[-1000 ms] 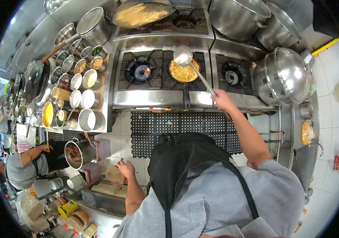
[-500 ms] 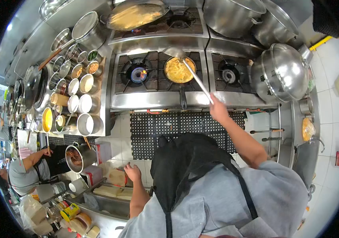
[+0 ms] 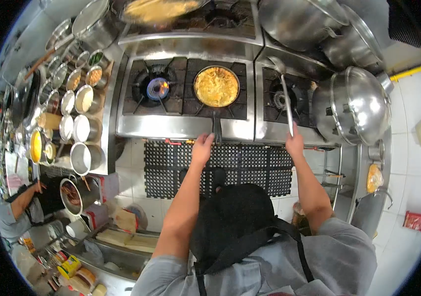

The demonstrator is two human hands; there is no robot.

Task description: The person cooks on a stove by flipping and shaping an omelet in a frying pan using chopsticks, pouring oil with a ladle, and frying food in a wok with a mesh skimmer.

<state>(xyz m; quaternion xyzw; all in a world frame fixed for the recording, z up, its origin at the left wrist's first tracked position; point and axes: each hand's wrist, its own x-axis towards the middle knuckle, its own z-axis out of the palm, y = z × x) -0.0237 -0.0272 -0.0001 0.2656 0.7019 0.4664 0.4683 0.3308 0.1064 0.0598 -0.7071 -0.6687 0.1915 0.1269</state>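
Note:
A frying pan (image 3: 238, 92) with a yellow, egg-like mixture (image 3: 216, 87) sits on the middle burner, its dark handle (image 3: 216, 126) pointing towards me. My left hand (image 3: 201, 149) is just left of the handle's end, fingers partly curled and reaching towards it; I see no clear grip on it. In my right hand (image 3: 294, 143), closed round the shaft, is a long metal ladle (image 3: 286, 96). Its bowl is up over the back of the right-hand burner, away from the pan.
A lit burner (image 3: 157, 89) burns left of the pan. Metal containers of ingredients (image 3: 83, 128) line the left counter. Large pots (image 3: 301, 22) and a domed steel vessel (image 3: 353, 106) stand at right. A co-worker's arm (image 3: 25, 200) is at far left, near a pot of meat (image 3: 72, 192).
The ladle has moved from over the pan to the right, still in my right hand. My left hand has come forward from the left side to the pan's handle. The view has shifted.

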